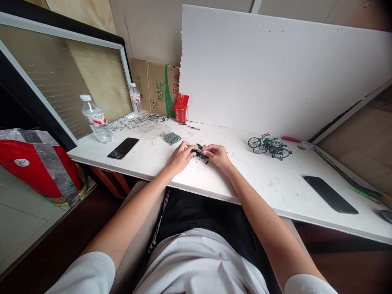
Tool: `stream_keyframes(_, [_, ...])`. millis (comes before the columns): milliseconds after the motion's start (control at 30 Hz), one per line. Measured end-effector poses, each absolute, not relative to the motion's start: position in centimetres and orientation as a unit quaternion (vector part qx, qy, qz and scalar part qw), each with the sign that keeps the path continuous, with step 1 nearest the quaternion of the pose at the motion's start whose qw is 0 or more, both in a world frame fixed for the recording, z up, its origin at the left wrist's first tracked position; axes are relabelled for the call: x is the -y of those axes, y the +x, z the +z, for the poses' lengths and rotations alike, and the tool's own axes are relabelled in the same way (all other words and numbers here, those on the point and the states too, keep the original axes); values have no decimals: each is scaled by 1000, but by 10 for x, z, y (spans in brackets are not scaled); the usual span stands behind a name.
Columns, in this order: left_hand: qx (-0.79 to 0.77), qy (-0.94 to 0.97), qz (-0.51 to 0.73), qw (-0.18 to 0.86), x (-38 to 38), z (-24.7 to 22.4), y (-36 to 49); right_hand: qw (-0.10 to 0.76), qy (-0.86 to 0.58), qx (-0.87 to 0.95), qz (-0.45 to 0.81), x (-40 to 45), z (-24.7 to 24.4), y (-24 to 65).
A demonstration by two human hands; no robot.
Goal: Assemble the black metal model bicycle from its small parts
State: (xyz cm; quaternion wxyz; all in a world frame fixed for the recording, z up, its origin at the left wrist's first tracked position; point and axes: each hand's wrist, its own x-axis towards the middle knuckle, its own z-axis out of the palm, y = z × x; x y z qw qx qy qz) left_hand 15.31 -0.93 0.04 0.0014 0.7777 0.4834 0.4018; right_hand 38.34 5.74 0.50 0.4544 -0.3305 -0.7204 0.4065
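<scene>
Small black plastic parts lie on the white table between my two hands, near its front edge. My left hand is at their left side, its fingers bent and its fingertips on the dark pieces. From the right, my right hand has its thumb and forefinger pinched at the same parts; exactly what sits between them is too small to make out. A clear bag of dark green parts lies just beyond my left hand. Assembled miniature bicycles stand together farther right.
On the left are a phone, a water bottle and thin black part frames. A second bottle, a red box and a carton stand behind. A dark phone lies right.
</scene>
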Motion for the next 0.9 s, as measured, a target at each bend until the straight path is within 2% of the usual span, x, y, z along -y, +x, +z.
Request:
stream_keyframes(167, [-470, 786, 402, -5, 6, -5, 152, 435, -345, 732, 394, -52, 8, 380])
stream_keyframes(300, [-480, 773, 415, -2, 3, -6, 151, 438, -389, 751, 304, -52, 10, 384])
stream_keyframes(400, [-499, 756, 424, 6, 3, -5, 150, 406, -409, 775, 260, -53, 11, 387])
stream_keyframes(533, [-506, 742, 439, 21, 2, -4, 150, 373, -415, 788, 262, -55, 9, 388])
stream_keyframes(700, [-508, 736, 448, 21, 2, -5, 150, 395, -445, 777, 204, -59, 5, 390])
stream_keyframes(900, [-519, 727, 449, 11, 5, -2, 150, 392, -380, 826, 139, -47, 13, 378])
